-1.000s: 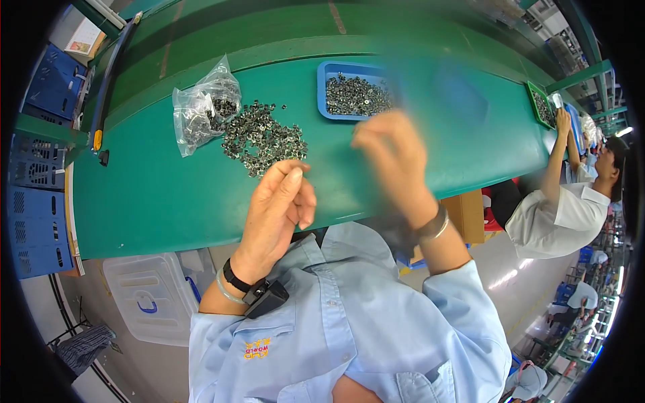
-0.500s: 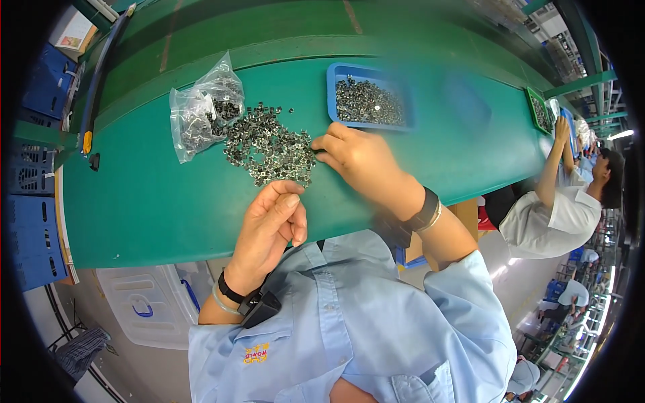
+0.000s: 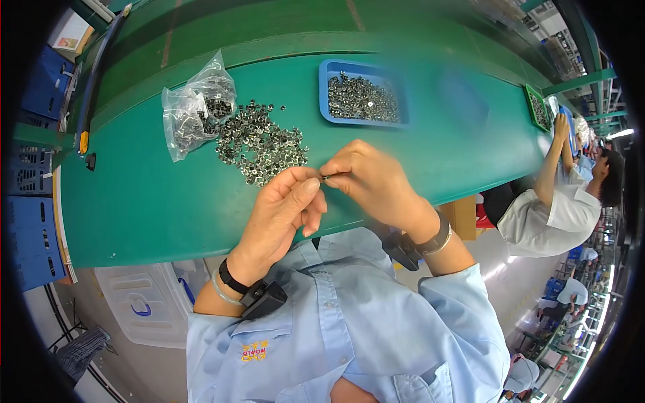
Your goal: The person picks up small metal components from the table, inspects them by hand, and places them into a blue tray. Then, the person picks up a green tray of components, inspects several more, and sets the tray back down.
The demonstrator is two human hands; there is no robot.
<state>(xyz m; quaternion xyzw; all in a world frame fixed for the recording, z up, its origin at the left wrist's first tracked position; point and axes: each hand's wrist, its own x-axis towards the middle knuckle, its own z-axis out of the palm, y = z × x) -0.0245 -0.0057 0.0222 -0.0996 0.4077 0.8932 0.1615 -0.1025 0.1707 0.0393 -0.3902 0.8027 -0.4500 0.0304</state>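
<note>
My right hand [image 3: 377, 183] pinches a small dark metal part [image 3: 326, 177] between thumb and fingertips. My left hand [image 3: 281, 209] meets it in front of my chest, thumb and forefinger closed together beside that part; whatever they hold is hidden. Just beyond the left hand, a loose pile of small black and silvery metal parts [image 3: 262, 144] lies on the green tabletop [image 3: 154, 215]. A clear plastic bag [image 3: 180, 124] with more of them leans at the pile's left. Farther off to the right sits a blue tray [image 3: 324, 94] of similar small parts.
A green tray [image 3: 531, 107] stands far right, near a person in a light shirt [image 3: 554, 218] working at the same table. Below the table's left front edge is a clear lidded plastic box [image 3: 144, 302]. Blue crates [image 3: 33, 235] stack at the left, beside a yellow-ended tool [image 3: 84, 142].
My right hand has drawn back from the pile with a small dark part. It has come together with my left hand, which moved slightly right and up.
</note>
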